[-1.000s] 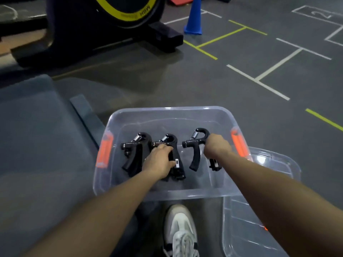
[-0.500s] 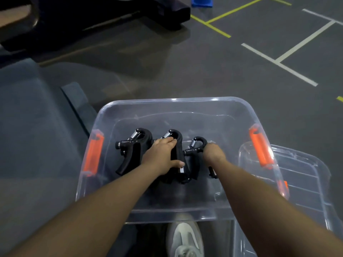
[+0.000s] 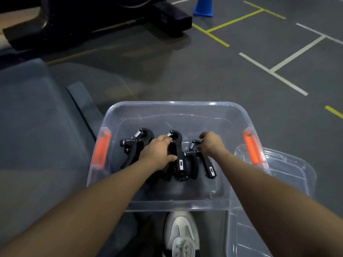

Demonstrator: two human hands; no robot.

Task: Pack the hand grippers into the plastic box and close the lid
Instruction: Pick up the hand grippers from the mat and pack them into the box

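— Sitting on the grey floor point(image 3: 185, 75), what holds everything?
— A clear plastic box point(image 3: 178, 105), its lid point(image 3: 289, 164) lying off to the right. Three black hand grippers point(image 3: 136, 146) stand side by side inside, spring ends away, handles toward the person.
— And the hands?
— The left hand point(image 3: 157, 154) curls round the middle gripper point(image 3: 179, 154). The right hand point(image 3: 210, 143) hovers loosely curled at the right gripper point(image 3: 196, 158); contact I can't tell.

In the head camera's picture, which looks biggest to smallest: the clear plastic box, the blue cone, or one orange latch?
1. Plastic box, clearly largest.
2. Orange latch and blue cone look alike; the cone is cut off and farther away, so unranked.
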